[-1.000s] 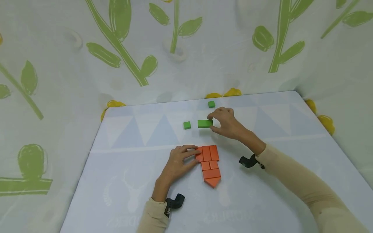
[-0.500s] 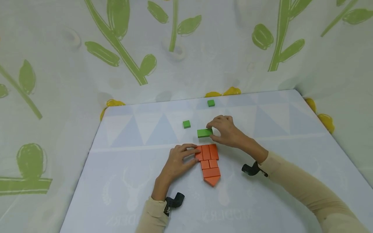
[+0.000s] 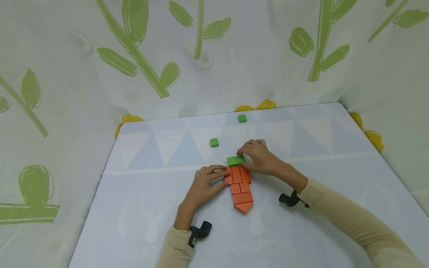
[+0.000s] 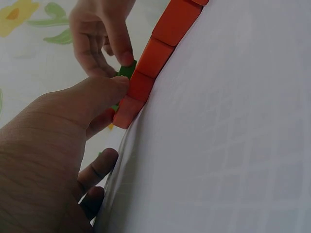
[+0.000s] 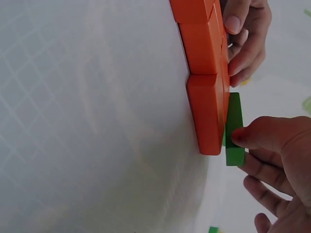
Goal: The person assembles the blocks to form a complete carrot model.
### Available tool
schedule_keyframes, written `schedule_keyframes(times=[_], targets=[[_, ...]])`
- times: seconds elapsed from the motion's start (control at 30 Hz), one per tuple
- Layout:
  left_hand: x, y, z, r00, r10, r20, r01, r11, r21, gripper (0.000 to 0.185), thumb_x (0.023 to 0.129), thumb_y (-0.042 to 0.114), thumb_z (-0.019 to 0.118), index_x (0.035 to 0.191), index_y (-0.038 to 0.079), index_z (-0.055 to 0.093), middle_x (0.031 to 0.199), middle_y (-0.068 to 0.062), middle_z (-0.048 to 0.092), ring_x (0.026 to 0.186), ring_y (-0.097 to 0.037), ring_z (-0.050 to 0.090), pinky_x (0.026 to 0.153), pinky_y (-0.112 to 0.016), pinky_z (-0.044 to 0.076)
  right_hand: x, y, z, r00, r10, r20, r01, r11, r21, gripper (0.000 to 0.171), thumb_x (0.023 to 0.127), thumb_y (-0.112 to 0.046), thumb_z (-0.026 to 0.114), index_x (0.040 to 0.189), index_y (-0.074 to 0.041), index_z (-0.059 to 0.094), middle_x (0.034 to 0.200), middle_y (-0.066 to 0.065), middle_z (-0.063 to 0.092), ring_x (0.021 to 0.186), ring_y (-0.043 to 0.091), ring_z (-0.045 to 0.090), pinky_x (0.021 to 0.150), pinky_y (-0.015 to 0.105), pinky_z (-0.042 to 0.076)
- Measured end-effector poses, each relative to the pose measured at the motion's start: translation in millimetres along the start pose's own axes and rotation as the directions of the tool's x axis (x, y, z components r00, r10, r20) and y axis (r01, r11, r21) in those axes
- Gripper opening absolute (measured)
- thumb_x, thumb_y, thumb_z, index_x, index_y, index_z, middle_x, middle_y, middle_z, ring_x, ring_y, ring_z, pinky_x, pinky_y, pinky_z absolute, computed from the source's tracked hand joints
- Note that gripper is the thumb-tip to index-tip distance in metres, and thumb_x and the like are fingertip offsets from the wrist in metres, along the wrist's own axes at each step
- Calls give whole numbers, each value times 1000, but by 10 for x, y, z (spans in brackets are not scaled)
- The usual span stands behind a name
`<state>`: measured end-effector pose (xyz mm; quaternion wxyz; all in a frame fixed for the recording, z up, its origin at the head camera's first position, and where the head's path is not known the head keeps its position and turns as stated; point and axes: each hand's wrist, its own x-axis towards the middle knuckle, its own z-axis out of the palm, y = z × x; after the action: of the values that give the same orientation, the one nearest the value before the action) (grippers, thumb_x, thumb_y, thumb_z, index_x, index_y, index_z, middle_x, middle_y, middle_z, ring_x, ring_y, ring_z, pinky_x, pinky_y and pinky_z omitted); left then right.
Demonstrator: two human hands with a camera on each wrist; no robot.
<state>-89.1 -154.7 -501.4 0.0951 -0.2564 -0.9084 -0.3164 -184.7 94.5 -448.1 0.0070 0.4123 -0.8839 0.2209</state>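
Right hand [image 3: 259, 158] pinches long green block [image 3: 235, 160], thumb and fingers curled on its right end. Block lies flat on table [image 3: 318, 149], touching top edge of orange block figure [image 3: 240, 188]. Left hand [image 3: 204, 186] rests on table, fingertips pressing figure's upper left corner, grip holding nothing. Two small green cubes [image 3: 214, 142] [image 3: 242, 118] sit further back, well apart.

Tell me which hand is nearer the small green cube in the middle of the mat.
Left, though only narrowly. The left hand rests on the orange blocks, below the green cube; the right hand, holding the green bar, sits to its right.
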Motion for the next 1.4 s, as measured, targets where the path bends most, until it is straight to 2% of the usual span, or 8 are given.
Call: schedule_keyframes(times=[0.23, 0.6, 0.7, 0.87, 0.97, 1.2, 1.4], targets=[[-2, -10, 11, 1000, 3, -4, -3, 1000, -1, 31, 93, 34, 72, 124, 25, 73, 134, 5, 59, 110, -20, 54, 82, -42, 39, -6, 22, 43, 999, -35, 0, 35, 999, -4, 28, 84, -13, 80, 110, -11, 71, 109, 2, 68, 111, 26, 53, 99, 55, 29], [5, 0, -21, 999, -30, 16, 30, 1000, 2, 32, 95, 37, 69, 125, 27, 72, 135, 7, 58, 111, -19, 54, 82, -41, 38, -1, 20, 38, 999, -16, 34, 15, 1000, 26, 25, 87, -10, 76, 111, -10, 70, 110, 3, 68, 113, 27, 52, 98, 56, 28], [5, 3, -26, 999, -35, 14, 35, 999, 2, 31, 95, 37, 69, 125, 27, 72, 135, 8, 58, 111, -20, 54, 83, -42, 38, 2, 27, 45, 998, 4, 55, -6, 999, 40, 23, 88, -9, 73, 111, -10, 70, 111, 2, 68, 113, 27, 52, 99, 57, 27], [3, 1, -21, 999, -35, 14, 35, 999, -8, 31, 95, 36, 70, 125, 27, 72, 135, 8, 58, 113, -20, 54, 83, -42, 38, 26, 57, 42, 990, 91, 106, -98, 993, 69, 25, 91, -10, 68, 116, -10, 70, 116, 1, 67, 118, 26, 50, 102, 56, 24], [2, -2, -22, 999, -35, 13, 35, 999, -11, 31, 95, 35, 70, 124, 26, 72, 134, 8, 58, 112, -20, 54, 83, -42, 38, 81, 56, 15, 989, 111, 99, -120, 989, 89, 27, 92, -11, 68, 119, -9, 69, 118, 2, 67, 119, 25, 50, 102, 54, 25], [9, -2, -20, 1000, -26, 5, 26, 1000, -11, 31, 94, 34, 71, 123, 25, 73, 133, 6, 60, 109, -19, 55, 83, -42, 40, 287, 23, -34, 998, 67, 23, -69, 992, 102, 28, 92, -11, 72, 119, -4, 69, 116, 6, 68, 119, 28, 50, 100, 55, 27], [12, 3, -25, 1000, -17, 8, 17, 1000, -26, 29, 95, 31, 70, 123, 24, 73, 133, 4, 60, 110, -21, 55, 83, -43, 39, 471, 32, -19, 995, 101, 27, -103, 987, 126, 29, 93, -12, 71, 121, -5, 68, 118, 6, 67, 122, 28, 48, 101, 54, 26]])
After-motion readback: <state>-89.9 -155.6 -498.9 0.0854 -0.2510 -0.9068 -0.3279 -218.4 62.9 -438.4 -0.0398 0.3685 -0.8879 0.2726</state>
